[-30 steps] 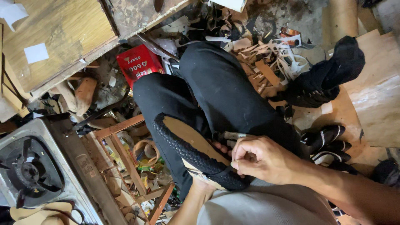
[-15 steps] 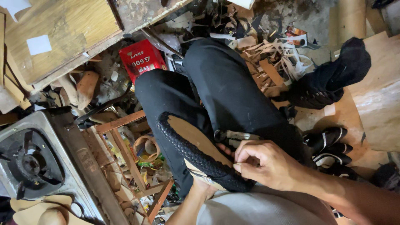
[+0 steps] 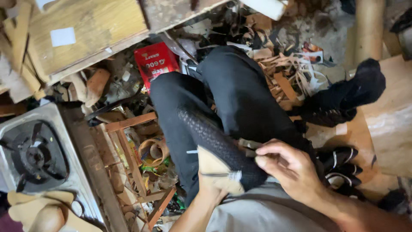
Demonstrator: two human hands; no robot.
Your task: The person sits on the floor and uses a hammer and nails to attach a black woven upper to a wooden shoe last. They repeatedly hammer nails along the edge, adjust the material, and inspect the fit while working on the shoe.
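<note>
Across the cluttered floor, strewn with leather offcuts, sits a person whose black-trousered legs fill the middle of the view. At upper left stands a wooden box with a white patch on it, and below it at the left edge a steel gas stove with a dark burner. Between stove and legs lies a small wooden frame holding rolls of tape and scraps. A red packet lies just beside the left knee. At right, black shoe uppers rest near a sheet of cardboard.

On the lap lies a black woven shoe, tilted, its tan insole end turned toward the person. The right hand pinches a small metal tool against the shoe's edge, fingers closed on it. The left hand is almost wholly hidden under the shoe, supporting it from below; how its fingers close I cannot tell.
</note>
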